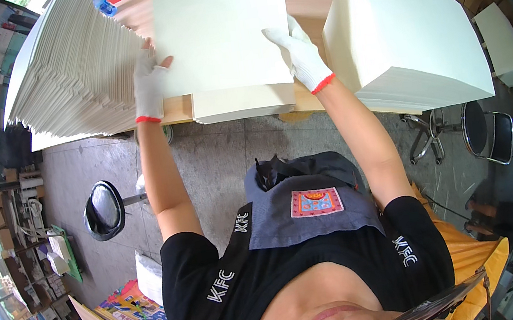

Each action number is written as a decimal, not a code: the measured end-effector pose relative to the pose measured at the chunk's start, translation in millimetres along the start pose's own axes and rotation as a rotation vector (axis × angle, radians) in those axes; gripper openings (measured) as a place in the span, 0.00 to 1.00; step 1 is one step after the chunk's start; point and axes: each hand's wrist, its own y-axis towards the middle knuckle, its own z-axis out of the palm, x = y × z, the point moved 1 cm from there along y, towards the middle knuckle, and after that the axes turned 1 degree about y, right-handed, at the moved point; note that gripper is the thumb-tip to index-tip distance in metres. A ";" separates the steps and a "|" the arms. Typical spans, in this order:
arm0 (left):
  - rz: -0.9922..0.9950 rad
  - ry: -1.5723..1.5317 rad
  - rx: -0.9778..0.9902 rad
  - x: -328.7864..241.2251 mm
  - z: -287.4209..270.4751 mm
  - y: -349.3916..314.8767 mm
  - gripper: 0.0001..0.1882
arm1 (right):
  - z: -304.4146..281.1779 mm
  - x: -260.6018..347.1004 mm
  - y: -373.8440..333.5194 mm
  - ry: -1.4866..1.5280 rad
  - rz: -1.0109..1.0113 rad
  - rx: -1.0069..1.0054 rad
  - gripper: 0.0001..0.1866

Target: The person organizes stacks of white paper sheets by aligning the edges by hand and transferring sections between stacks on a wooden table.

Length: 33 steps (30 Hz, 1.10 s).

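Glasses (438, 306) sit nearest, low at right. The grip spans the pale sheet (223, 28): gloved left hand (150, 83) at its left edge, gloved right hand (302, 57) laying a thumb over its right; whether either pinches, I cannot tell. The sheet is above a low stack (243, 105) on the bench (178, 109), between tall left (69, 68) and right stacks (407, 23). Light, even side pressure should keep edges square.

Left glove (147, 90), right glove (307, 62): white knit, red cuff edges (left thumb tip uncovered). T-shirt (252, 274): black, short-sleeved. Apron (317, 226): grey; black straps (239, 228), white lettering; pink-bordered patch (317, 202). Glasses (435, 308): dark-rimmed.
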 end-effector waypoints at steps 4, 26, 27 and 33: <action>-0.301 0.680 0.182 59.7 7.5 -25.3 0.32 | -35.8 -25.4 -0.8 -1.199 0.360 0.019 0.48; 0.058 1.091 0.378 63.4 -18.9 -115.5 0.24 | -35.8 -38.6 -87.7 -1.670 0.016 0.409 0.37; 0.076 1.066 0.361 64.0 -20.1 -116.4 0.24 | -35.3 -37.5 -88.4 -1.647 0.044 0.419 0.38; 0.132 0.991 0.325 57.3 -19.8 -118.4 0.22 | -37.3 -33.7 -90.5 -1.630 0.054 0.458 0.36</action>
